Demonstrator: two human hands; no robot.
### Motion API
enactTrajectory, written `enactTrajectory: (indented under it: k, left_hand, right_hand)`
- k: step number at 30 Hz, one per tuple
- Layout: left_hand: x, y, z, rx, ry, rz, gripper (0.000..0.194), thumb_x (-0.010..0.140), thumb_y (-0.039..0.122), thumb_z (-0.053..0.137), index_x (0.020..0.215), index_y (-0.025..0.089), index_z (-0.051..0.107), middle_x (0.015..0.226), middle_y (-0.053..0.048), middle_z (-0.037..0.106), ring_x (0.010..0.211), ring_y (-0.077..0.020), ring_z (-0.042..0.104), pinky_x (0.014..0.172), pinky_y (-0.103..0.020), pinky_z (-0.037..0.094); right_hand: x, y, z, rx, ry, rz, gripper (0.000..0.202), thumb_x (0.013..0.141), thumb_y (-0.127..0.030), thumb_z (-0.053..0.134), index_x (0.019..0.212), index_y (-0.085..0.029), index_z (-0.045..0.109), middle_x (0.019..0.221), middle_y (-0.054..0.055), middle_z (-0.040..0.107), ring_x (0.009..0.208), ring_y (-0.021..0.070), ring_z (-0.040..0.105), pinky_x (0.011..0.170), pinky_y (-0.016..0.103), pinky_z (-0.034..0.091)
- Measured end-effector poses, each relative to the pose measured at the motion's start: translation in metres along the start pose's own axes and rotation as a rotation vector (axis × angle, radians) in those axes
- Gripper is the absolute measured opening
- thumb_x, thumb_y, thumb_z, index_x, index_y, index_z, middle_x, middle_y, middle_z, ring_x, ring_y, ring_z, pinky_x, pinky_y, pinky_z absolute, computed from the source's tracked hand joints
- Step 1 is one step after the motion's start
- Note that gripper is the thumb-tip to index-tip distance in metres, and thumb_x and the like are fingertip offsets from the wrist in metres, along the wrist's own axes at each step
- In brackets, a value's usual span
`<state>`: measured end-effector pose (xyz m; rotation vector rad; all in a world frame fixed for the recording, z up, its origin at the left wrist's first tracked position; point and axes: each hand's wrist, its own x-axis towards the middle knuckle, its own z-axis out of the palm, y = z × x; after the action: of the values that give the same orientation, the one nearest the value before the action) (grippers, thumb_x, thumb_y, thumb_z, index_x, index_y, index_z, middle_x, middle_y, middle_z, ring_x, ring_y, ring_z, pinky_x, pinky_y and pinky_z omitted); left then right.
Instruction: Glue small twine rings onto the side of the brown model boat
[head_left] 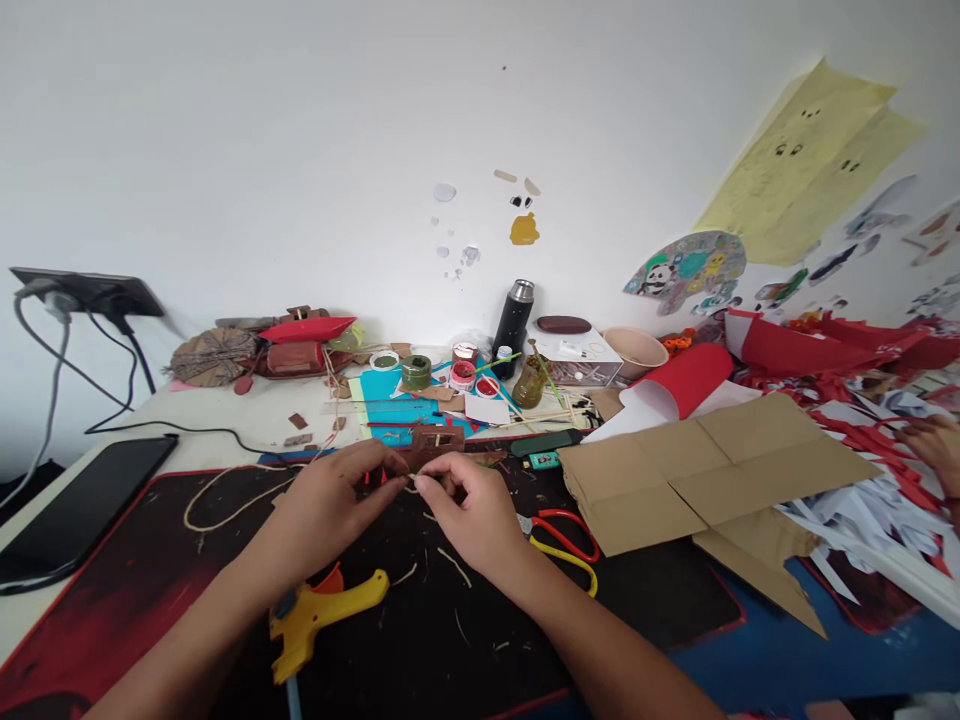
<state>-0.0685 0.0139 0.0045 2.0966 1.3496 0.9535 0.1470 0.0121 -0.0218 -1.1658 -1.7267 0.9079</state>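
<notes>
Craft workspace, prob. home/studio: paint jars [416, 373], scissors [564, 545], cardboard [675, 470], paper scraps [892, 505] etc.

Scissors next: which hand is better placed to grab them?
Right, I'd judge: the scissors lie close beside the right hand, while the left hand is farther across. Both seem busy with a pale strand, though.

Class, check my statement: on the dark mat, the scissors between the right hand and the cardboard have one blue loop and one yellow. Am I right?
Not quite. The head view shows that the scissors between the right hand and the cardboard have one red loop, not blue; the other is yellow.
</notes>
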Motion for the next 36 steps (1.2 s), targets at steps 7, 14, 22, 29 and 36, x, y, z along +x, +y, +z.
enactTrajectory:
  k: [7,14,22,29,36]
  left_hand:
    - [0.006,-0.014,-0.023,-0.199,0.093,-0.133,0.033,0.089,0.059,0.079,0.086,0.027,0.081,0.083,-0.003,0.080,0.077,-0.0243,0.070,0.072,-0.032,0.051]
    - [0.011,-0.033,-0.051,-0.586,0.234,-0.289,0.040,0.071,0.055,0.100,0.082,0.022,0.081,0.077,-0.003,0.073,0.069,-0.0178,0.059,0.061,-0.026,0.047]
    - [0.007,-0.062,-0.044,-1.010,0.346,-0.326,0.044,0.061,0.047,0.108,0.077,0.019,0.079,0.069,-0.001,0.066,0.063,-0.0131,0.056,0.057,-0.023,0.048]
    - [0.006,-0.063,-0.043,-1.190,0.265,-0.281,0.042,0.065,0.041,0.107,0.073,0.017,0.074,0.066,0.001,0.062,0.059,-0.0107,0.052,0.055,-0.022,0.044]
    - [0.004,-0.067,-0.049,-1.345,0.252,-0.193,0.040,0.070,0.034,0.104,0.075,0.016,0.069,0.071,0.003,0.057,0.061,-0.0101,0.049,0.056,-0.023,0.042]
  right_hand:
    - [-0.008,-0.007,-0.009,0.058,-0.056,-0.052,0.021,0.100,-0.039,0.072,0.102,-0.020,0.080,0.067,-0.004,0.061,0.060,0.0145,0.056,0.061,0.027,0.041]
    - [-0.016,-0.020,0.008,-0.271,-0.389,-0.386,0.040,0.103,-0.052,0.077,0.125,-0.019,0.079,0.095,0.005,0.079,0.089,0.0229,0.070,0.083,0.035,0.051]
    - [-0.023,-0.027,0.050,-0.731,-0.737,-0.487,0.066,0.094,-0.067,0.083,0.137,-0.018,0.072,0.116,0.012,0.077,0.106,0.0325,0.073,0.095,0.045,0.058]
    - [-0.023,-0.029,0.067,-0.628,-0.791,-0.353,0.041,0.098,-0.049,0.077,0.122,-0.017,0.076,0.110,0.012,0.084,0.095,0.0299,0.078,0.083,0.038,0.059]
    - [-0.023,-0.020,0.047,0.053,-0.563,0.086,0.021,0.090,-0.039,0.079,0.100,-0.022,0.078,0.083,0.001,0.075,0.066,0.0165,0.063,0.061,0.027,0.043]
